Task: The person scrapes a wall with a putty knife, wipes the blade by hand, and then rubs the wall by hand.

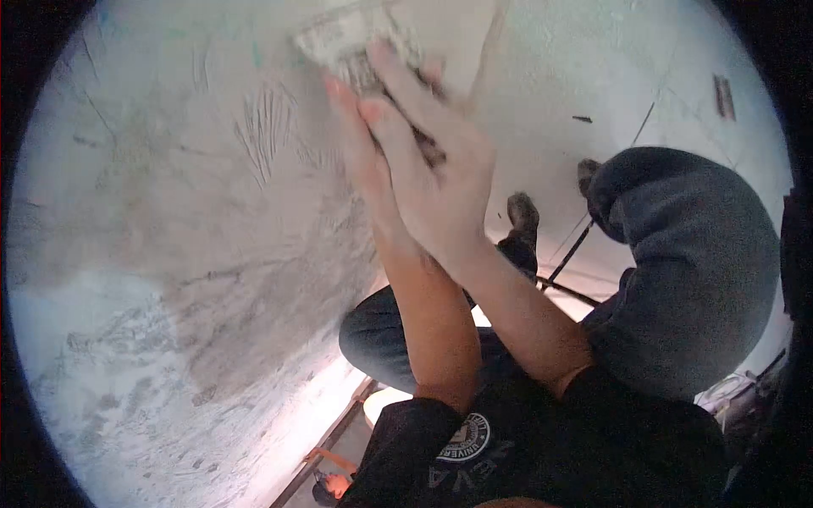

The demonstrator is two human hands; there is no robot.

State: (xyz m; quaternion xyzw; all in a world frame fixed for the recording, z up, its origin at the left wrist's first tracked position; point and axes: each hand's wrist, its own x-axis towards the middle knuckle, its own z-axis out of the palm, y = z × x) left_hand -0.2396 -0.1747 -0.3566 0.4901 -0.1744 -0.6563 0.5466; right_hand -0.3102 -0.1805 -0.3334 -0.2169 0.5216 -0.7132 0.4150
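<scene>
A plaster-caked trowel [343,38] lies against the pale wall [254,212] at the top of the head view, its outline blurred. My right hand [445,165] is closed around it, with a dark part showing between the fingers. Pressed close alongside is my left hand [364,165], its fingertips against the tool's lower edge. My right hand partly covers the left fingers, and most of the trowel's handle is hidden.
Rough, wet-looking plaster [246,305] covers the wall's lower left, with scratch marks above it. My bent legs [686,262] are at the right. Dark metal bars [576,254] stand near my feet. Low down, another person's head [329,488] shows.
</scene>
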